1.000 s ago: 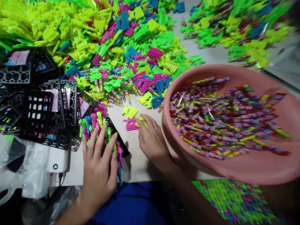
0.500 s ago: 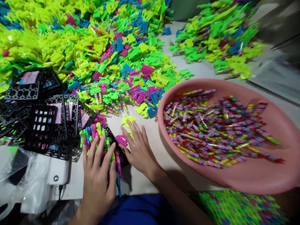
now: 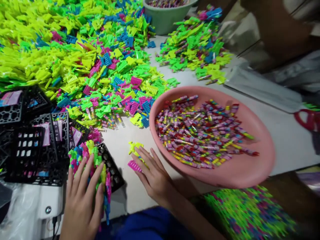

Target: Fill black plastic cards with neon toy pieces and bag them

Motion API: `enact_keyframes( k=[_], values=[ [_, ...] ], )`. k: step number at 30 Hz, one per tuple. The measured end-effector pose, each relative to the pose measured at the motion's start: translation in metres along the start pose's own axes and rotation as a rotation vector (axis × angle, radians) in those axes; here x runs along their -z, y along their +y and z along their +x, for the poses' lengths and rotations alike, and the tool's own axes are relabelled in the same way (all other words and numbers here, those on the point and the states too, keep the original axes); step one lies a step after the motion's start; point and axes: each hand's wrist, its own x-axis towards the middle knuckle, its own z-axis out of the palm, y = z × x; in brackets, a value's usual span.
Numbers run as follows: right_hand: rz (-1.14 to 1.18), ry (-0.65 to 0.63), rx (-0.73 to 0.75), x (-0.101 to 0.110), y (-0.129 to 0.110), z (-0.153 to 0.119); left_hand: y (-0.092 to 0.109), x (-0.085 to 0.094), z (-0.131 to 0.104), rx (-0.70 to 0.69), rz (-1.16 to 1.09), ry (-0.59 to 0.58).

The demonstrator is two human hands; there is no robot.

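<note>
My left hand (image 3: 83, 196) is curved over a bunch of bright plastic toy pieces (image 3: 88, 150) in green, blue, pink and yellow, gripping it from above; the palm side is hidden. Just right of this bunch lies a black tray with rows of pockets (image 3: 111, 165). My right hand (image 3: 156, 178) is palm down on the white table, its fingers stretched out. Under and beside those fingertips are a yellow plastic piece (image 3: 133, 146) and a pink ribbed piece (image 3: 134, 165).
A pink basin (image 3: 262, 156) holds many small wrapped sticks. Loose coloured pieces (image 3: 75, 60) are heaped at the back left, with black baskets (image 3: 30, 146) before them. A green tub (image 3: 162, 20), a second heap (image 3: 192, 46) and red-handled scissors (image 3: 306, 120) are also around.
My left hand and the bunch have shifted left off the black tray, exposing more of its pockets. My right hand and the pink piece are now farther from the tray. The view has turned right.
</note>
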Motion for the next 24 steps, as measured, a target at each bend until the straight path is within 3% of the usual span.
enact_keyframes(
  k=[2,5,7,9,11,14,17,20,24],
  values=[
    [0.089,0.067,0.019,0.036,-0.003,-0.001,0.007,0.005,-0.002,-0.012,0.084,0.01],
    [0.037,0.263,-0.156,0.083,0.024,0.019,0.04,0.004,-0.004,-0.084,0.114,0.063],
    [-0.064,0.171,-0.212,0.098,0.06,0.04,0.069,-0.009,-0.004,-0.211,0.041,0.043],
    [-0.136,-0.031,-0.104,0.099,0.098,0.061,0.094,-0.03,0.0,-0.31,-0.009,-0.027],
    [-0.22,-0.214,0.008,0.092,0.128,0.079,0.109,-0.056,0.008,-0.316,-0.001,-0.103],
    [-0.308,-0.322,0.121,0.084,0.156,0.096,0.109,-0.094,0.027,-0.215,0.031,-0.11],
    [-0.211,-0.334,0.236,0.085,0.173,0.104,0.097,-0.121,0.043,-0.165,0.033,-0.066],
    [-0.016,-0.28,0.248,0.088,0.186,0.107,0.086,-0.135,0.047,-0.173,0.017,-0.044],
    [0.174,-0.231,0.123,0.087,0.188,0.107,0.081,-0.137,0.044,-0.174,-0.021,0.069]
  ],
)
